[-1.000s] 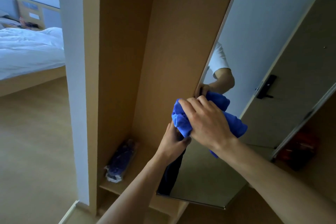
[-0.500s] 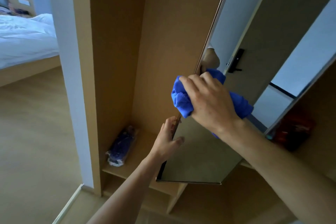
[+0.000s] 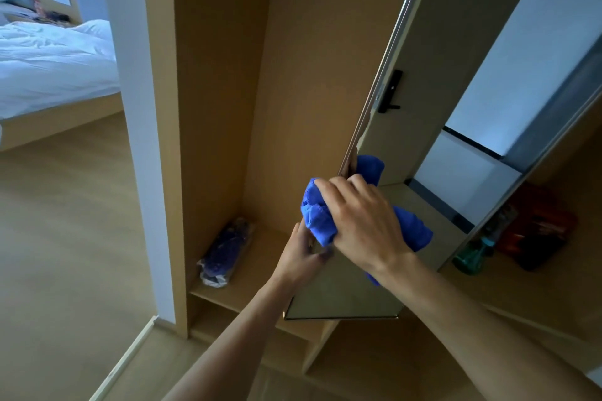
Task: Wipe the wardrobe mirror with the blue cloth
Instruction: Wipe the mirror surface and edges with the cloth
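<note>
Cloth (image 3: 317, 216) held against mirror (image 3: 351, 296) at its left edge, under right hand (image 3: 361, 221). Mirror edge gripped by left hand (image 3: 303, 257), just below cloth. Wrapped bundle (image 3: 224, 254) laid on wardrobe shelf (image 3: 260, 273), left of mirror. Bed (image 3: 49, 65) located far left, beyond wall (image 3: 136, 140).

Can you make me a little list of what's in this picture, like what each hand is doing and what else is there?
right hand: presses the bunched blue cloth on the glass
left hand: holds the wardrobe mirror by its left edge
shelf: a purple packet lies on it
far left: bed with white bedding
</note>
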{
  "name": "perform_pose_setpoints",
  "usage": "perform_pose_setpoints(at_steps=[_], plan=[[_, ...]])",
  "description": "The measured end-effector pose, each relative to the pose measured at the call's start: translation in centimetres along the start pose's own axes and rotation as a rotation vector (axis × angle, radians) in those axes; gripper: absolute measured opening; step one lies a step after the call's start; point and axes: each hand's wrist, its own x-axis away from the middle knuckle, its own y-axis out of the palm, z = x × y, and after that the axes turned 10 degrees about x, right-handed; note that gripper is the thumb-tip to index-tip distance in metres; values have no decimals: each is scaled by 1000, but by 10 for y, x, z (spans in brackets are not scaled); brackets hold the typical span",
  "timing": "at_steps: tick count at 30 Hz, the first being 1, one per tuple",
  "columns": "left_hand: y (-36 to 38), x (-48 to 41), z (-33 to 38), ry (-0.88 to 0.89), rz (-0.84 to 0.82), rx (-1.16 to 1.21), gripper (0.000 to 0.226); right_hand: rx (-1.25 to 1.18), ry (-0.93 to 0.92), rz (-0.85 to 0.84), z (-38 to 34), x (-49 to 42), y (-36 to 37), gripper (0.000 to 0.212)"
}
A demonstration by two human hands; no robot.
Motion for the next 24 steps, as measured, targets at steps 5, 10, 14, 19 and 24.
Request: perform_pose_setpoints(at_steps=[5,10,14,19,24], plan=[[-2,8,-10,-90,8,62,79,-19,46,223,29,-26,-30,48],[4,12,-10,-87,33,61,80,-16,23,281,33,-24,-27,49],[6,13,-11,-90,66,28,75,-26,-22,230,26,-13,-8,45],[7,14,-10,-86,90,50,51,-52,-48,129,9,8,24,47],[6,18,-11,-76,99,-3,39,-102,-73,68,0,22,41,51]])
